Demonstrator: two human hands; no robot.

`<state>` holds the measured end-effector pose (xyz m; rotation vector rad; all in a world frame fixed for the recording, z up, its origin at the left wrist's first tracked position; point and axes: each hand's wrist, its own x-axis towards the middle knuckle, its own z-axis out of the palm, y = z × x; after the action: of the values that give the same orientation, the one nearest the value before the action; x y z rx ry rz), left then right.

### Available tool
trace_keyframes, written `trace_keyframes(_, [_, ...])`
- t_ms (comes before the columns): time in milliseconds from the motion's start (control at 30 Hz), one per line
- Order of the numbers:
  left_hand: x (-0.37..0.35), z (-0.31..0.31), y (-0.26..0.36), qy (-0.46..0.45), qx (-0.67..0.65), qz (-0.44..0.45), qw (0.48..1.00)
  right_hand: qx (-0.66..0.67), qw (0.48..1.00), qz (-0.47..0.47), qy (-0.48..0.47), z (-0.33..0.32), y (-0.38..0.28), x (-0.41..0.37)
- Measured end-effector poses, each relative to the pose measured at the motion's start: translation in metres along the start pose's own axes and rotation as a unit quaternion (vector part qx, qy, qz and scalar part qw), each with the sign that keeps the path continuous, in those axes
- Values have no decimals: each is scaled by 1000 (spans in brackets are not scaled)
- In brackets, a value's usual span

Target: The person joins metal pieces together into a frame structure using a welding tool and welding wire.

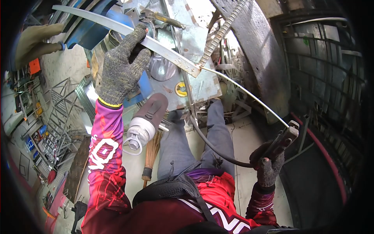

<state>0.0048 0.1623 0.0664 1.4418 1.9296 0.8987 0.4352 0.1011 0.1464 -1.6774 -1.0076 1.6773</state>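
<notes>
Mostly hidden, right fingers point(266, 165) wrapped round electrode holder point(286, 138), left fingers point(133, 38) closed on flat bar point(171, 55), some tips unseen.

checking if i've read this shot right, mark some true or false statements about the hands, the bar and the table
1. The left hand's grey knitted glove is around a flat grey metal bar. True.
2. The right hand is bare. False: it wears a dark grey glove.
3. The right hand holds a dark clamp gripping a thin white rod. True.
4. The rod's far tip is well away from the bar. False: it is at the bar's end, touching or nearly so.
5. A yellow disc lies on the pale metal table. True.
</notes>
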Motion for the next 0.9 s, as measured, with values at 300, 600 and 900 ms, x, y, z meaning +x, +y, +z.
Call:
trace_keyframes(300, [-4,-6,-4,35,-90,-23,995,-14,1000,-3,7,3,-4,-1])
trace_keyframes(600, [-3,-6,-9,1,54,57,997,-1,999,-41,29,7,6,-1])
trace_keyframes(900, [-4,-3,8,-11,17,21,1000,-5,1000,15,20,-1,6,-3])
